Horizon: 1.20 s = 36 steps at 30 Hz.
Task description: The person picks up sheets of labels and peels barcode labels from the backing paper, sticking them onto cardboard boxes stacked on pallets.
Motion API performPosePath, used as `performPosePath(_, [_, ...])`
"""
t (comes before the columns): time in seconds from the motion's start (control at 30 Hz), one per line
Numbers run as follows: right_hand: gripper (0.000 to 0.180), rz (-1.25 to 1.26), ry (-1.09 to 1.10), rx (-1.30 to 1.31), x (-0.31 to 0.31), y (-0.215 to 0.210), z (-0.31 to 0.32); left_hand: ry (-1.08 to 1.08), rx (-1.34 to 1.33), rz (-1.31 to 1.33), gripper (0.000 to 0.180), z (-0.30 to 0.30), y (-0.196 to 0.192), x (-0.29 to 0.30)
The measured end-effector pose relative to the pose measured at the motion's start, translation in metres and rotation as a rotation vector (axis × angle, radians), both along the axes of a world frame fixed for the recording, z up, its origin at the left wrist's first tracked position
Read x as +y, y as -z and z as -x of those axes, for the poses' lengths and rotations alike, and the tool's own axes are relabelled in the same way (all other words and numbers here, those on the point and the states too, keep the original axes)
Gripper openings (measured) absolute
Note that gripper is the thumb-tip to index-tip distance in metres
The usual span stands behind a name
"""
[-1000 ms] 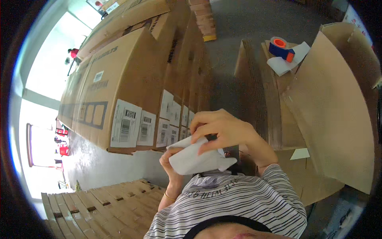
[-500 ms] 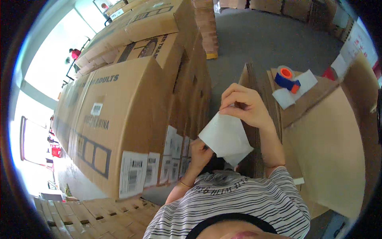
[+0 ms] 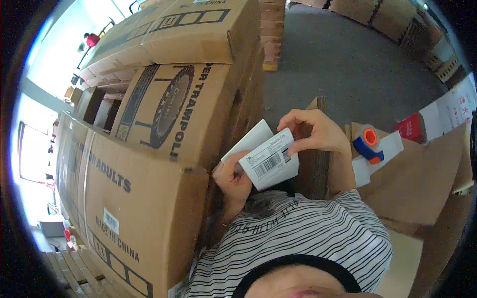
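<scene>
A folded strip of white shipping labels (image 3: 269,160) is held in front of my chest, its barcode side facing up. My left hand (image 3: 232,180) grips its lower left edge with closed fingers. My right hand (image 3: 314,131) pinches the right edge of the strip between thumb and fingers. Another white panel (image 3: 248,140) of the paper stands up behind the barcode panel, blank on the side I see.
Large brown cartons (image 3: 149,198) are stacked close on my left. To my right, a blue and orange tape dispenser (image 3: 368,146) lies on white paper (image 3: 393,145) over cardboard (image 3: 417,184). Upright cardboard edges (image 3: 321,149) stand beside my right forearm. Grey floor (image 3: 343,59) stretches ahead.
The label strip has turned from a blank face to a barcode face and is folded over. My left hand has come up to its left edge. The view has shifted, too.
</scene>
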State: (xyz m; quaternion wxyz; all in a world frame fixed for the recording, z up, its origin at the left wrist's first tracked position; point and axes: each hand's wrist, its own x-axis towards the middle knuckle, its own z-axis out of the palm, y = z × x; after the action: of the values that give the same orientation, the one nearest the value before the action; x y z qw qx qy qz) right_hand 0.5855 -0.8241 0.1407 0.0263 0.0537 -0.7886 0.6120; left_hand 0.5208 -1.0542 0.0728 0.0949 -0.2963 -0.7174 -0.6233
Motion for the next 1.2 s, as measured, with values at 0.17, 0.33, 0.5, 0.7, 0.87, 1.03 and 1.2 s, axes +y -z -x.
performPosePath(0.17, [0.022,0.167,0.013,0.068,0.034,0.016,0.058,-0.107,0.194,0.072,0.018,0.032,-0.016,0.039])
performPosePath(0.33, [0.012,0.092,-0.185,0.365,0.096,0.008,0.12,-0.09,0.344,0.056,0.023,0.071,-0.019,0.098])
performPosePath(0.5, [0.013,-0.03,-0.262,0.464,0.168,-0.015,0.178,-0.092,0.458,0.172,0.026,0.112,-0.044,0.167])
performPosePath(0.7, [0.022,-0.113,-0.348,0.74,0.249,-0.014,0.224,-0.109,0.45,0.375,0.028,0.145,-0.064,0.225])
performPosePath(0.87, [0.013,0.37,0.012,1.033,0.282,-0.01,0.243,-0.085,0.363,0.512,0.033,0.164,-0.056,0.245])
performPosePath(1.03, [0.028,0.841,-0.509,0.834,0.378,-0.004,0.31,0.051,0.643,0.507,0.031,0.188,-0.07,0.274])
performPosePath(1.2, [0.065,0.506,0.08,0.662,0.325,0.012,0.348,0.2,0.756,0.485,0.024,0.198,-0.09,0.305])
